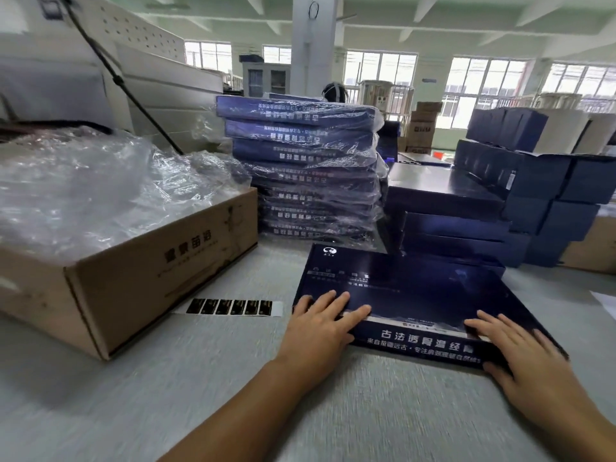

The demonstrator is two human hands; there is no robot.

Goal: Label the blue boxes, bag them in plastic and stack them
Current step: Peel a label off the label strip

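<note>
Flat blue box (410, 295) on table, bagged stack (306, 168) behind — seemingly eight

Front edge of the flat dark-blue cardboard box (416, 288) on the surface: large white characters "古法透骨温经", with a smaller line beneath that begins "来自苗疆远古·专注肩颈腰". Print on the brown cardboard carton (133, 278) and on the plastic-bagged stack of blue boxes (306, 168) is too blurred to read.

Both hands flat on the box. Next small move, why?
Probably the left hand goes to the label strip and peels one: the box under both hands has no bag yet, unlike the stack behind, and the strip lies just left of it. The right hand can steady the box.
</note>
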